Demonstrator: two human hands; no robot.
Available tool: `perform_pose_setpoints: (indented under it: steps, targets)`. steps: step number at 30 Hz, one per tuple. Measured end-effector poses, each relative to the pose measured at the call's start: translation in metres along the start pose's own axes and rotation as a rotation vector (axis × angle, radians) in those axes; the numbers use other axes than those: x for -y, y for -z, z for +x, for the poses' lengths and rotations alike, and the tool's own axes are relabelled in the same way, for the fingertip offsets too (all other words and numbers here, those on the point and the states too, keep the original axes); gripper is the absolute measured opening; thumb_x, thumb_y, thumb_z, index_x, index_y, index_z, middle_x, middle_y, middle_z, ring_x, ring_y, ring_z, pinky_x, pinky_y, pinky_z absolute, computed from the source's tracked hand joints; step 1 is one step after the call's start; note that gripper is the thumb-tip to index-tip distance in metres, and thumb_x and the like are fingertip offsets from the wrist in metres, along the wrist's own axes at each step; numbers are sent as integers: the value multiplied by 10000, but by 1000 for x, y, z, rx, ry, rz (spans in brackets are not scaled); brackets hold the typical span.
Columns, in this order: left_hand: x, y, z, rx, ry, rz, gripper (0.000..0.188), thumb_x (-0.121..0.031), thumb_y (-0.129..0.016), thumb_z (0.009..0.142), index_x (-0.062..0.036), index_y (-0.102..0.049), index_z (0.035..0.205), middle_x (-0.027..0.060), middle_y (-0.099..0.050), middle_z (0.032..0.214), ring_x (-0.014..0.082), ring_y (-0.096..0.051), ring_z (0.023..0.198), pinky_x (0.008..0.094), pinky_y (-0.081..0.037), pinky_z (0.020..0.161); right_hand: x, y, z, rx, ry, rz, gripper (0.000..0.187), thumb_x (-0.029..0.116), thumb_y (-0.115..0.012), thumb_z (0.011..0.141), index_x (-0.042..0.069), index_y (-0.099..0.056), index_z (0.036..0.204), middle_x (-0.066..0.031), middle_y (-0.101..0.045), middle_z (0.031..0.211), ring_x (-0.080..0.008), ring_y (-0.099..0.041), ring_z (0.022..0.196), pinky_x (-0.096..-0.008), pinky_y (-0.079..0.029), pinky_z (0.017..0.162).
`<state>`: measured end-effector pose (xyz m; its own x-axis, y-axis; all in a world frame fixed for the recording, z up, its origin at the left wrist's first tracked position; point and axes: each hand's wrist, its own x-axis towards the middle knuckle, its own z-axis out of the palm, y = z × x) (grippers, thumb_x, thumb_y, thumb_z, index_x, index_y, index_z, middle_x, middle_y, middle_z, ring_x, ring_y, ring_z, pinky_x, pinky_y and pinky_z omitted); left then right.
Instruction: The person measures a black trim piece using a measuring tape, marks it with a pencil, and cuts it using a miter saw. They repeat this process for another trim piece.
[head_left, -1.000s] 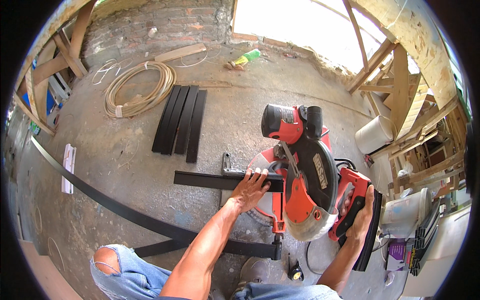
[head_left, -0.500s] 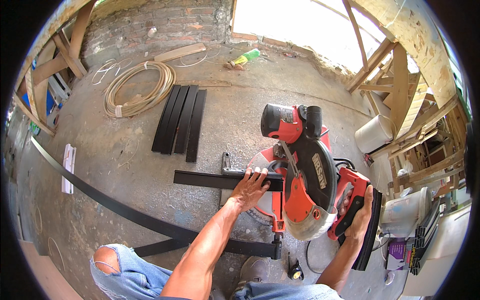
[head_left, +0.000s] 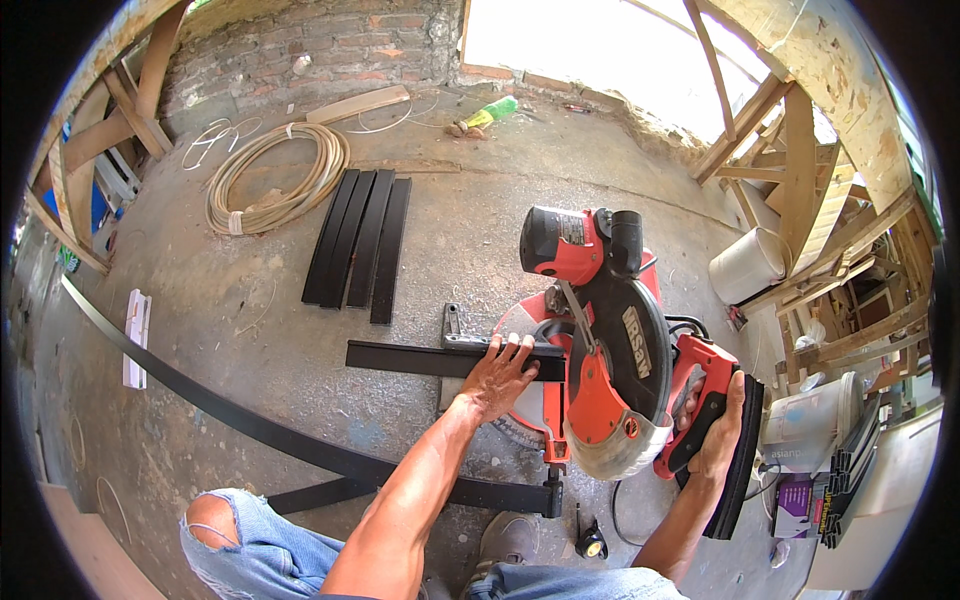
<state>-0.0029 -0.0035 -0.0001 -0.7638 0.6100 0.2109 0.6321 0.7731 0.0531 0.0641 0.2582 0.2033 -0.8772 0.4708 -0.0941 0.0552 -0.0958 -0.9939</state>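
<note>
A red and black mitre saw (head_left: 590,390) stands on the floor in front of me. My left hand (head_left: 495,382) lies over a short black bar (head_left: 400,358), fingers bent across its top, holding it against the saw's metal fence (head_left: 455,330). The bar's right end reaches the saw's cutting slot. My right hand (head_left: 718,440) is wrapped round the saw's red and black handle (head_left: 695,405); some of its fingers show through the handle's opening. Beside the orange lower guard (head_left: 605,410), the black blade cover (head_left: 630,330) hides most of the blade.
Several cut black bars (head_left: 358,245) lie side by side beyond the saw. Long black strips (head_left: 270,425) cross the floor at the left. Further off lies a coiled hose (head_left: 225,195) and a green bottle (head_left: 492,115). White buckets (head_left: 747,267) and timber stand at the right.
</note>
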Motion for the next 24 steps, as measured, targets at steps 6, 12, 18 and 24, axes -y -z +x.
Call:
perform_pose_setpoints:
  steps: [6, 12, 18, 24]
  targets:
    - [0, 0, -1, -5, -5, 10, 453, -200, -570, 868, -158, -616, 1316, 160, -377, 1419, 342, -323, 1350, 526, -235, 1127, 2, -3, -3, 0, 12, -15, 613, 664, -498, 952, 66, -610, 880, -14, -547, 631, -115, -500, 463, -240, -406, 424]
    - [1, 1, 0, 12, -5, 7, 452, -209, -565, 870, -165, -617, 1318, 165, -384, 1432, 342, -331, 1352, 527, -233, 1129, 0, -1, -3, -9, 5, -21, 603, 649, -477, 969, 68, -612, 884, -9, -544, 630, -111, -499, 469, -240, -403, 423]
    - [0, 2, -1, 9, -2, 33, 453, -212, -562, 872, -168, -613, 1320, 165, -389, 1430, 339, -335, 1350, 529, -233, 1126, 4, -4, -4, 3, -15, -9, 600, 658, -476, 965, 78, -608, 881, -2, -540, 618, -95, -497, 466, -222, -411, 420]
    - [0, 0, 0, 11, -1, 20, 460, -207, -565, 864, -164, -614, 1320, 159, -389, 1419, 337, -333, 1344, 528, -234, 1120, 1, -2, -3, 7, -6, -6, 606, 666, -482, 958, 78, -607, 881, -4, -542, 621, -99, -502, 468, -223, -415, 419]
